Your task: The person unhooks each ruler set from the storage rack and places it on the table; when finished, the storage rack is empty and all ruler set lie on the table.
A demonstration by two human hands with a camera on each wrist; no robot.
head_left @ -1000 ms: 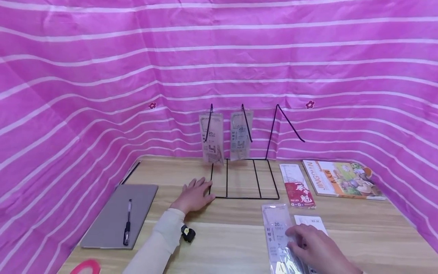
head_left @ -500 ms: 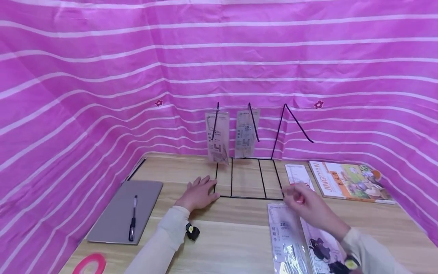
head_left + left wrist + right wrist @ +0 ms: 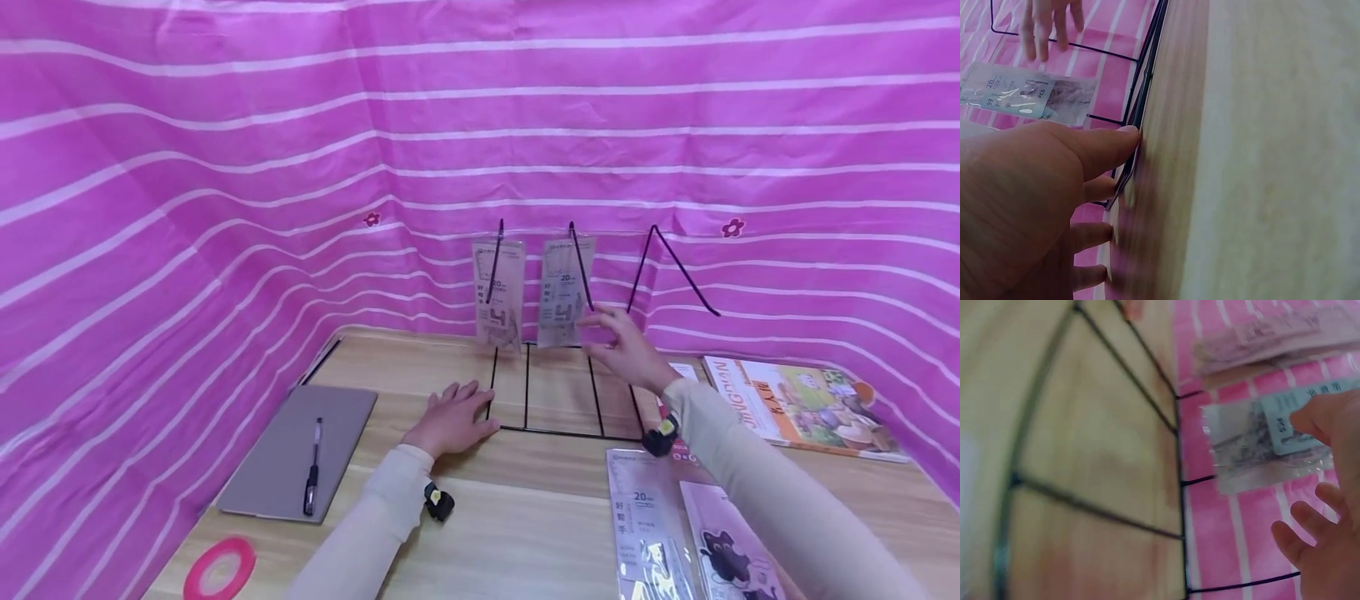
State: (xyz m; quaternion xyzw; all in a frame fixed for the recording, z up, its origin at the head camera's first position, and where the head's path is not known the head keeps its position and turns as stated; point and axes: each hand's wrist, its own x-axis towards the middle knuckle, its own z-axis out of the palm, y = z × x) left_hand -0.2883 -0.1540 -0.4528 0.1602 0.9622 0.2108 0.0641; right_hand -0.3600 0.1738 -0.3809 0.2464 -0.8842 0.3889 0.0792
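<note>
A black wire rack (image 3: 570, 434) stands at the back of the wooden table. Two clear plastic packets with printed cards hang from its hooks, a left packet (image 3: 497, 321) and a right packet (image 3: 557, 312). My left hand (image 3: 453, 421) rests at the rack's front left corner, its thumb touching the wire in the left wrist view. Beside the lower right edge of the right packet is my right hand (image 3: 630, 346), fingers spread and holding nothing. In the right wrist view its thumb (image 3: 1313, 419) overlaps that packet (image 3: 1235, 450); contact is unclear.
The third hook (image 3: 686, 271) carries no packet. At right lie a clear packet (image 3: 637, 517), a packet with a black cat (image 3: 731, 554), a partly hidden red-and-white packet (image 3: 684, 454) and a book (image 3: 817, 408). Left are a grey notebook (image 3: 273, 450), pen (image 3: 311, 483) and pink tape roll (image 3: 220, 568).
My right hand has moved from the packet on the table, past the red-and-white packet, up and left to the hanging one. My left hand stays at the rack's corner. The head view has shifted slightly.
</note>
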